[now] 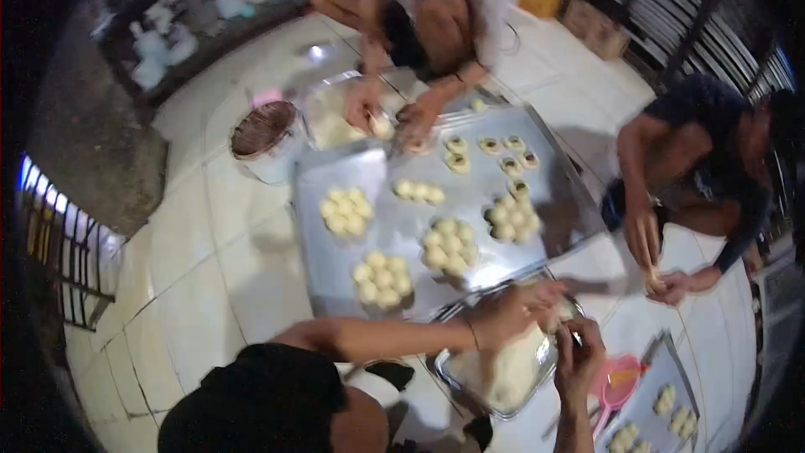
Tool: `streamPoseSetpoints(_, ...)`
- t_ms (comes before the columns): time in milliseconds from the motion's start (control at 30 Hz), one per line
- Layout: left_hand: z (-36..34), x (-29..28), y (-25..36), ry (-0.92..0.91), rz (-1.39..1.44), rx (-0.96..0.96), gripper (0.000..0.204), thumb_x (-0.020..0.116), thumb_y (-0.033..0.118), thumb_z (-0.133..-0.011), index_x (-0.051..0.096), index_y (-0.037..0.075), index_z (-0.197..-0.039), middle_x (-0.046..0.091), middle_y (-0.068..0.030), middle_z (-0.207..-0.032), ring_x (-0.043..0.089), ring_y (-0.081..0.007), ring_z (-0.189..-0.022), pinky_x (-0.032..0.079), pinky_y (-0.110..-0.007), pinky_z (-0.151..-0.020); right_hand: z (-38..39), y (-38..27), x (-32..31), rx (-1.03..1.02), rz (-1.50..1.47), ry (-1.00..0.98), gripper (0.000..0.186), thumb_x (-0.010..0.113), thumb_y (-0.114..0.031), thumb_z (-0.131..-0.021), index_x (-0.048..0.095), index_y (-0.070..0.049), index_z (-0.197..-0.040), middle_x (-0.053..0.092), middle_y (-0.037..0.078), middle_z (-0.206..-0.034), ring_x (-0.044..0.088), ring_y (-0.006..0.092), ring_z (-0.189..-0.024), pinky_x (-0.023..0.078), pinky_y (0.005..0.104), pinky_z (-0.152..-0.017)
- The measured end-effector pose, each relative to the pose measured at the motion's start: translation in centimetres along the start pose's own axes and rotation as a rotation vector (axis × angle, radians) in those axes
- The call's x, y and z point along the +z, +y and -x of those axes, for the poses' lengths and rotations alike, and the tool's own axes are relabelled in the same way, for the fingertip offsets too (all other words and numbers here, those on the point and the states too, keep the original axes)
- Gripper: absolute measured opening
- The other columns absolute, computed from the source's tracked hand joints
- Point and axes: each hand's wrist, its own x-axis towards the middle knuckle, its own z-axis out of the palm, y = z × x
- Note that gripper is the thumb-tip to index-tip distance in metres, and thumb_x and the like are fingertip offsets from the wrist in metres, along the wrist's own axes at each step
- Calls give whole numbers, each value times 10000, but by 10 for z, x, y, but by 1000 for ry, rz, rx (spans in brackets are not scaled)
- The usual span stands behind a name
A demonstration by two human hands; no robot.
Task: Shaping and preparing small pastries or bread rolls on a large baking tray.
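Note:
My left hand (524,310) reaches over the far edge of a small metal tray (436,362); its fingers are smeared by motion, so what they hold is unclear. My right hand (580,354) is close by on the right, over the tray's right edge, fingers bent together in a pinch. Whatever sits between them is too small to make out. Pale dough or flour (513,373) lies in the tray beneath both hands. Just beyond, a large metal baking tray (331,273) carries clusters of pale dough balls (450,246) and several small pieces with dark filling (511,166).
Opposite, a person's hands (394,122) work dough over another tray. A second person's hands (658,268) hold something small at right. A bucket with brown filling (262,130) stands at left. A pink strainer (616,382) lies beside another dough tray (671,369) at lower right.

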Motion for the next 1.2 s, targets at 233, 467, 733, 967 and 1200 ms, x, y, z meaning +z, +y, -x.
streamPoseSetpoints(233,5,20,10,-8,273,451,399,575,44,-896,466,15,-1279,547,-140,-1274,567,-213,-1014,468,-324,-868,1,-16,-12,267,-243,81,113,576,-34,-874,558,29,-966,553,109,-897,519,161,-750,481,254,-677)
streamPoseSetpoints(467,14,-2,32,-109,193,16,355,582,57,-892,483,23,-1232,539,-121,-1222,560,-195,-987,473,-314,-885,2,-20,-13,144,-5,-105,103,563,-52,-890,551,24,-958,554,116,-907,517,175,-754,460,263,-722)
streamPoseSetpoints(733,19,22,29,150,414,176,255,591,114,-904,534,33,-1139,616,-80,-1000,553,-140,-834,475,-283,-782,1,-24,-20,240,-85,-47,60,554,-69,-895,553,-9,-891,555,111,-928,501,176,-808,441,282,-753)
streamPoseSetpoints(967,24,9,31,-24,162,184,246,561,173,-931,511,52,-1140,600,-69,-938,554,-146,-787,477,-272,-721,-3,-7,-28,97,-8,-110,127,531,-78,-910,578,29,-960,589,111,-955,516,174,-837,422,280,-796)
streamPoseSetpoints(1200,23,14,24,-116,435,-121,246,486,272,-969,514,87,-1129,594,-65,-909,534,-134,-726,461,-252,-654,0,-15,-17,203,-42,-115,100,592,-75,-855,562,5,-907,585,118,-961,524,192,-832,451,297,-770)
